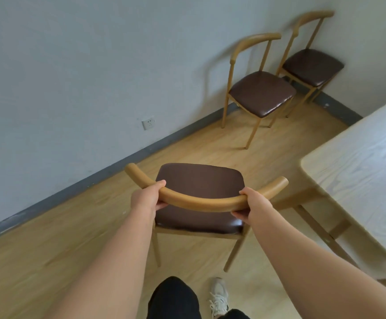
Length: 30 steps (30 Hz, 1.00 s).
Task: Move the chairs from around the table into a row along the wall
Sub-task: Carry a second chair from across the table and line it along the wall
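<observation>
Hands (pixel 148 199) on chair (pixel 198 194), table (pixel 360 171) beside

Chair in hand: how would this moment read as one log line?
left hand: grips chair backrest | right hand: grips backrest | two chairs at wall | table: right

A light wood floor (pixel 72 238) is running up to a grey skirting. Three chairs are standing on it: near chair (pixel 198 199) in the middle, two more (pixel 260 93) (pixel 311 65) side by side against the wall. A pale table (pixel 360 176) is standing at right.
</observation>
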Each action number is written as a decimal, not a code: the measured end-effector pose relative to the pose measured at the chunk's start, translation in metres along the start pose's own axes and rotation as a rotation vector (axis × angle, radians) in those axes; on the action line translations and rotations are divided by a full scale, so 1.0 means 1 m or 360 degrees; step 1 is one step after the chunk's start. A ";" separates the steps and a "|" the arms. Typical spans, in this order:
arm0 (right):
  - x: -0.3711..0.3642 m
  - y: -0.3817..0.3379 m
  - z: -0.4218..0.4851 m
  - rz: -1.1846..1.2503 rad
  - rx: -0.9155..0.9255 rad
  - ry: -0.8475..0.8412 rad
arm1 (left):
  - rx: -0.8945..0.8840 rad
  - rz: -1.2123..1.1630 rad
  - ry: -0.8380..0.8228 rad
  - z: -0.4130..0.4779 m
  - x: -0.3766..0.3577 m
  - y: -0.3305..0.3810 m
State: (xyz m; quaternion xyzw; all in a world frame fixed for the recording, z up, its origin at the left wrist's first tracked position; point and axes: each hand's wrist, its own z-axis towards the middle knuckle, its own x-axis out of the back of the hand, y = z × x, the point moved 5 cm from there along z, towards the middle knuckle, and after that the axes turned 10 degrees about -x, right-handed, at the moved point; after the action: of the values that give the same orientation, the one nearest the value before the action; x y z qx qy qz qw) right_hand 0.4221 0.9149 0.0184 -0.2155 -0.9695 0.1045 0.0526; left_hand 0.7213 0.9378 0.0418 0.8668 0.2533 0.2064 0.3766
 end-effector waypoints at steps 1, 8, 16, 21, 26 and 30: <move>-0.011 -0.008 0.002 -0.0008 0.0003 0.0009 | -0.0001 0.0013 -0.0001 0.009 -0.002 0.008; -0.103 -0.082 0.027 0.0078 -0.0034 0.0077 | 0.0025 0.0085 -0.0170 0.105 -0.038 0.088; -0.181 -0.148 0.043 0.0353 -0.0109 0.0145 | 0.0047 0.0277 -0.0363 0.214 -0.096 0.194; -0.195 -0.184 0.055 0.0597 -0.0095 0.0171 | -0.0032 0.0386 -0.0492 0.255 -0.157 0.233; -0.202 -0.248 0.075 0.0695 -0.0071 0.0217 | -0.0047 0.0500 -0.0606 0.285 -0.233 0.271; -0.210 -0.287 0.085 0.0767 -0.0115 0.0236 | -0.0027 0.0567 -0.0615 0.307 -0.278 0.292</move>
State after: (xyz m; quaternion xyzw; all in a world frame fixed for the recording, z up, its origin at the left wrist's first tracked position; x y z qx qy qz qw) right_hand 0.4821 0.5551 -0.0116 -0.4491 -0.8867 0.0632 0.0894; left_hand 0.7537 0.4328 0.0231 0.9179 0.0184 0.1022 0.3829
